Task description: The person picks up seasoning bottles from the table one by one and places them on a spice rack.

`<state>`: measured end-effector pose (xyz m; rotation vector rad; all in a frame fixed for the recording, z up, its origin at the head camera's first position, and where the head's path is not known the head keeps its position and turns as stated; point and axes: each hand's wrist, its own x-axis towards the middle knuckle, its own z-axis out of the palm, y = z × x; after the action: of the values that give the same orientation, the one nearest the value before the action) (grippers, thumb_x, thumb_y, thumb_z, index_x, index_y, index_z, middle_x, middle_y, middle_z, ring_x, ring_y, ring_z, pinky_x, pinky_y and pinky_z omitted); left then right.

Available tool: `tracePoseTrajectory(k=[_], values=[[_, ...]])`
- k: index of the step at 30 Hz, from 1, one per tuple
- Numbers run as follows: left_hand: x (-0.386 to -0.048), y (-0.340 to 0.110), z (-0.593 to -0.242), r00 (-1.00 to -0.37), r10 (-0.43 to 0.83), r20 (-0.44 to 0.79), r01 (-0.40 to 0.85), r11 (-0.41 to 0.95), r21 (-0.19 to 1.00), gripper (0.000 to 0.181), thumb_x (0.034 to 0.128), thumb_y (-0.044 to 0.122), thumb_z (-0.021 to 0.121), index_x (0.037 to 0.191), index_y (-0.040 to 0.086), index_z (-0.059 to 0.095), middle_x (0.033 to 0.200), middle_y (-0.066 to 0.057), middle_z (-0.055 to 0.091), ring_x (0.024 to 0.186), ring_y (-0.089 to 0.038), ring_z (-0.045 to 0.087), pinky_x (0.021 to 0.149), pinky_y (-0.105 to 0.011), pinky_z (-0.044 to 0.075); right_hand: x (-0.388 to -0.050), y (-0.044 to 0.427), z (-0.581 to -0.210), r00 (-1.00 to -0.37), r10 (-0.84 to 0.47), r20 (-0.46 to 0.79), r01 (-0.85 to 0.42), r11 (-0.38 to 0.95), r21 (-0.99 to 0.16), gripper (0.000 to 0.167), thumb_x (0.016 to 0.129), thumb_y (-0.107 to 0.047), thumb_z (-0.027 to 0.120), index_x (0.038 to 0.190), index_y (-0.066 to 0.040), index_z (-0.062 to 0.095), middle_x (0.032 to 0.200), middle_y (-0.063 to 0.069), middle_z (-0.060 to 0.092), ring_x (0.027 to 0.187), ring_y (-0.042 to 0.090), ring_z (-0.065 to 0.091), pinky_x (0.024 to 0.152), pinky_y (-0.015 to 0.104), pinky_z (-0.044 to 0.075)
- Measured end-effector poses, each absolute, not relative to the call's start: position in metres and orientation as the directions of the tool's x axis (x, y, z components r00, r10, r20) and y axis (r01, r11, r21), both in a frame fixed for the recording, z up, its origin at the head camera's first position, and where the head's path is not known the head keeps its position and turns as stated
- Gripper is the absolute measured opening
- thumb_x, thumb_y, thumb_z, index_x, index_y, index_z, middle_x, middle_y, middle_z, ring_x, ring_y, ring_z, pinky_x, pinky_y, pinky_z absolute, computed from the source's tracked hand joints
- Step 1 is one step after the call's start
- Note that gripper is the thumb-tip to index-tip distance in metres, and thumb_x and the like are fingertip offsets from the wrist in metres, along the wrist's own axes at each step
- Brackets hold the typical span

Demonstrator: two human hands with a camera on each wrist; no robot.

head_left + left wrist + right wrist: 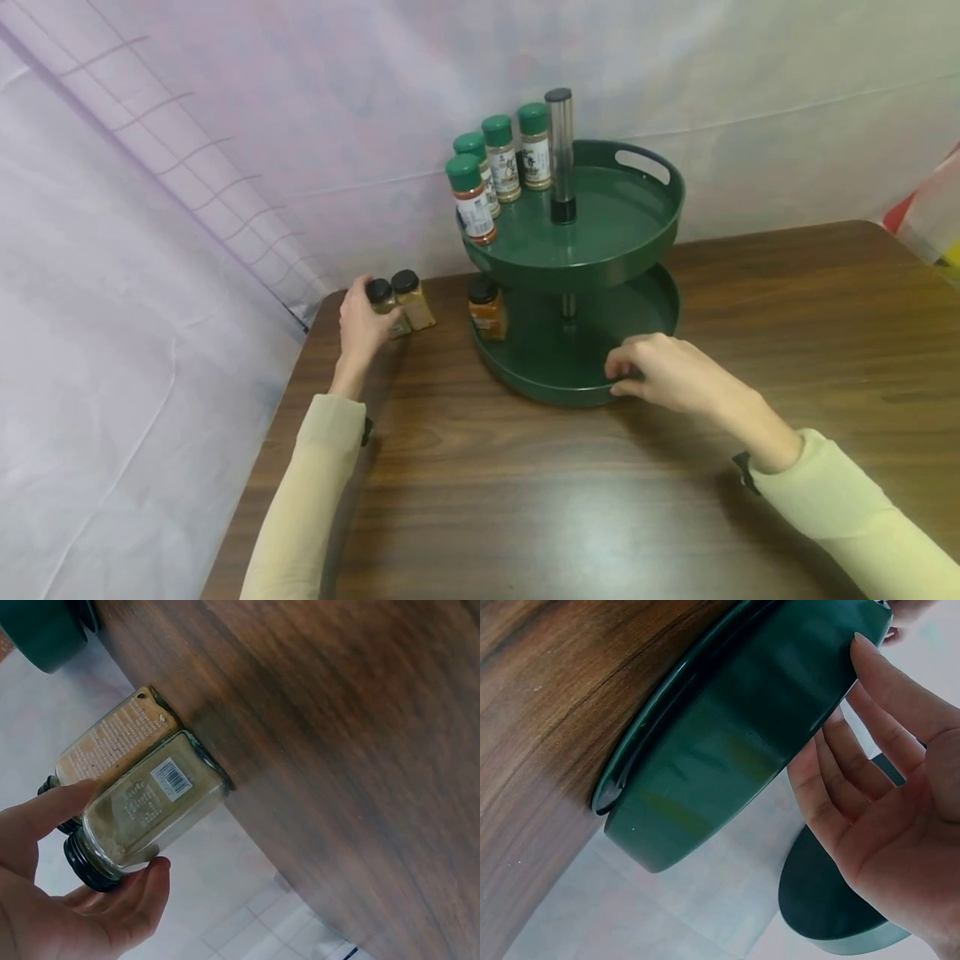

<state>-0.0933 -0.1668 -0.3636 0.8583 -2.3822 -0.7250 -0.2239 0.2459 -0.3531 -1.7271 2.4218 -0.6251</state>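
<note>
At the table's back left, my left hand [360, 325] grips a square glass spice jar [150, 806] with a black lid, thumb on one side and fingers on the other. A second black-lidded jar [417, 310] stands right against it. My right hand [667, 372] pinches the front right rim of the lower tier [528, 385] of a green two-tier rack. In the right wrist view the thumb is on the tier's outer wall [697, 757] and the other fingers are over the rim. An orange-filled jar [489, 321] stands on that tier's left side.
Several green-capped spice bottles [505, 167] line the left of the upper tier [615, 204], beside a metal centre post [562, 150]. A pale cloth [337, 167] hangs behind the wooden table [480, 483]. Something red [898, 212] shows at the far right.
</note>
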Motion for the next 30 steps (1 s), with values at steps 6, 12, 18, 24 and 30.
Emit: tracePoseTrajectory(k=[6, 12, 18, 24, 30], values=[[-0.09, -0.168, -0.362, -0.65, -0.703, 0.29, -0.422, 0.651, 0.632, 0.063, 0.0851, 0.013, 0.081, 0.139, 0.001, 0.051, 0.136, -0.024, 0.056, 0.127, -0.044, 0.051, 0.104, -0.058, 0.041, -0.223, 0.244, -0.352, -0.353, -0.924, 0.146, -0.879, 0.274, -0.389, 0.011, 0.084, -0.017, 0.083, 0.09, -0.02, 0.074, 0.088, -0.012, 0.066, 0.083, 0.01, 0.064, 0.07, 0.037, 0.056], [-0.086, -0.17, -0.362, -0.628, -0.703, 0.333, -0.407, 0.662, 0.63, 0.06, 0.0815, 0.017, 0.085, 0.131, 0.0, 0.056, 0.128, -0.025, 0.062, 0.119, -0.044, 0.058, 0.1, -0.057, 0.045, -0.224, 0.243, -0.352, -0.352, -0.923, 0.155, -0.881, 0.271, -0.388, 0.011, 0.084, -0.017, 0.083, 0.09, -0.02, 0.074, 0.088, -0.012, 0.067, 0.084, 0.011, 0.064, 0.07, 0.039, 0.056], [-0.082, -0.17, -0.362, -0.608, -0.72, 0.334, -0.422, 0.65, 0.633, 0.058, 0.0767, 0.022, 0.089, 0.124, 0.005, 0.059, 0.118, -0.019, 0.067, 0.106, -0.039, 0.063, 0.092, -0.055, 0.049, -0.224, 0.242, -0.354, -0.352, -0.924, 0.152, -0.882, 0.273, -0.384, 0.01, 0.085, -0.018, 0.082, 0.09, -0.021, 0.074, 0.088, -0.012, 0.066, 0.084, 0.011, 0.064, 0.07, 0.039, 0.056], [-0.079, -0.168, -0.364, -0.604, -0.716, 0.351, -0.411, 0.657, 0.632, 0.058, 0.0742, 0.024, 0.091, 0.12, 0.006, 0.061, 0.111, -0.015, 0.069, 0.094, -0.035, 0.063, 0.087, -0.053, 0.049, -0.223, 0.242, -0.355, -0.354, -0.922, 0.153, -0.883, 0.276, -0.379, 0.01, 0.085, -0.019, 0.082, 0.089, -0.021, 0.073, 0.087, -0.013, 0.066, 0.083, 0.011, 0.063, 0.068, 0.039, 0.055], [-0.075, -0.165, -0.366, -0.598, -0.711, 0.369, -0.403, 0.665, 0.628, 0.058, 0.0748, 0.026, 0.091, 0.12, 0.006, 0.061, 0.113, -0.015, 0.069, 0.091, -0.034, 0.063, 0.084, -0.052, 0.05, -0.222, 0.242, -0.357, -0.354, -0.921, 0.162, -0.885, 0.274, -0.377, 0.01, 0.085, -0.02, 0.083, 0.088, -0.022, 0.073, 0.084, -0.015, 0.064, 0.079, 0.01, 0.062, 0.067, 0.038, 0.054]])
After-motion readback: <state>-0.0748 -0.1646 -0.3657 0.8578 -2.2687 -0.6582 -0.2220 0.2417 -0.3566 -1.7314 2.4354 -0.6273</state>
